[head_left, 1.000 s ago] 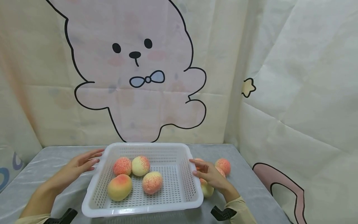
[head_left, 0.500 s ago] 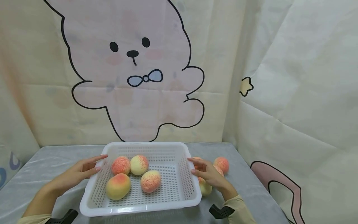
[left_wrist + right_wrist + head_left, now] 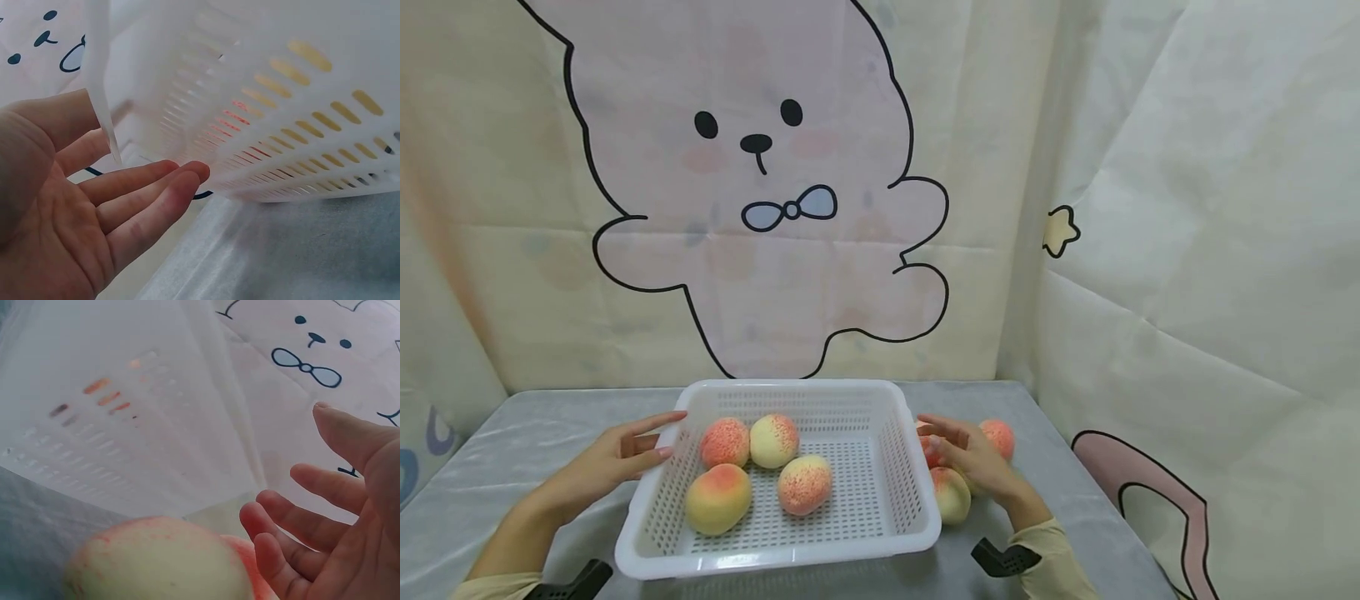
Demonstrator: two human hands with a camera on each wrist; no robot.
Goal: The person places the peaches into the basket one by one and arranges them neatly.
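Observation:
A white perforated plastic basket (image 3: 865,467) stands on the table with several peaches in it, among them a larger yellow-red one (image 3: 718,500) at the near left. My left hand (image 3: 604,457) touches the basket's left rim; in the left wrist view its extended fingers (image 3: 144,209) lie below the rim beside the slotted wall. Apart from the right wall, my right hand (image 3: 973,461) hovers over loose peaches with loosely spread fingers, holding nothing. One pale peach (image 3: 951,497) lies by that wall, and a pinkish one (image 3: 998,437) sits behind the hand. The hand partly hides others.
A grey cloth covers the table (image 3: 580,404). Behind it hangs a curtain (image 3: 985,317) with a cartoon animal printed on it. A second pale curtain (image 3: 1210,275) runs along the right side.
My left hand has come in to the basket's left rim. The right hand has left the right rim and moved right, over the loose peaches. The basket's peaches have kept their places.

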